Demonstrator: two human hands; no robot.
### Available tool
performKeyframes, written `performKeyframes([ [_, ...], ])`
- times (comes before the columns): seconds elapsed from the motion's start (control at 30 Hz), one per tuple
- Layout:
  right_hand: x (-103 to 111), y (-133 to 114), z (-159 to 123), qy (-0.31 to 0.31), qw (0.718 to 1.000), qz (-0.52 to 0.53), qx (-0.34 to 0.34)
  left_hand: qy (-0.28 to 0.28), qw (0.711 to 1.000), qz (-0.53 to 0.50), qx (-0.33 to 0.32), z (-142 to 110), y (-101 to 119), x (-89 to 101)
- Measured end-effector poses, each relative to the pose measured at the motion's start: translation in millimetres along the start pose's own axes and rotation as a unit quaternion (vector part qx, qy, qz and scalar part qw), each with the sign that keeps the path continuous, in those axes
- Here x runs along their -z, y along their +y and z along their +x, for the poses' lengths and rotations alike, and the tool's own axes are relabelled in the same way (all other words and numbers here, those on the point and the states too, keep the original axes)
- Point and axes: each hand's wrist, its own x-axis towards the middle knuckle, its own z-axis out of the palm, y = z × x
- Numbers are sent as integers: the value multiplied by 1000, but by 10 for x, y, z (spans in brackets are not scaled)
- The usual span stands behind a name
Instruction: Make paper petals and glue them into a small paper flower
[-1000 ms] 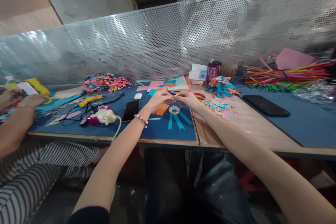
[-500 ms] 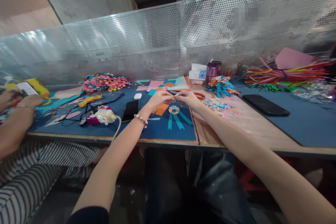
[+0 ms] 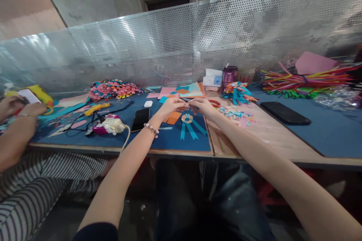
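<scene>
My left hand point(image 3: 173, 106) and my right hand point(image 3: 202, 106) meet above the blue mat, fingertips pinched close together. Between them is a thin, small piece, too small to name. Just below lies a paper rosette point(image 3: 187, 119) with a peach ring on top and several teal ribbon tails point(image 3: 190, 131). Orange paper pieces point(image 3: 173, 118) rest beneath my left hand. Beside my right hand is a red loop point(image 3: 215, 103) that looks like a scissors handle.
A phone point(image 3: 140, 119), a white earbud case point(image 3: 148, 104) and a power strip point(image 3: 109, 125) lie to the left. Paper scraps point(image 3: 237, 116) and a black phone point(image 3: 285, 113) are at right. A purple cup point(image 3: 230, 75) stands behind. Another person's hands point(image 3: 31, 109) hold a phone at far left.
My hands stay together in nearly the same place, with the fingertips shifted slightly. The paper rosette lies as before.
</scene>
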Motion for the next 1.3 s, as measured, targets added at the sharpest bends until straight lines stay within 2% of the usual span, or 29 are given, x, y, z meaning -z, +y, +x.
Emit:
performKeyframes([
  [0.4,-4,-25,-2,9,997,-75,30,0,1000,1,-4,-4,10,-15],
  [1.13,-33,-82,-28,11,997,-54,50,-17,999,21,-18,-53,56,-3],
  [1.3,-47,-93,-34,17,998,-59,30,-30,1000,3,0,-52,61,7],
])
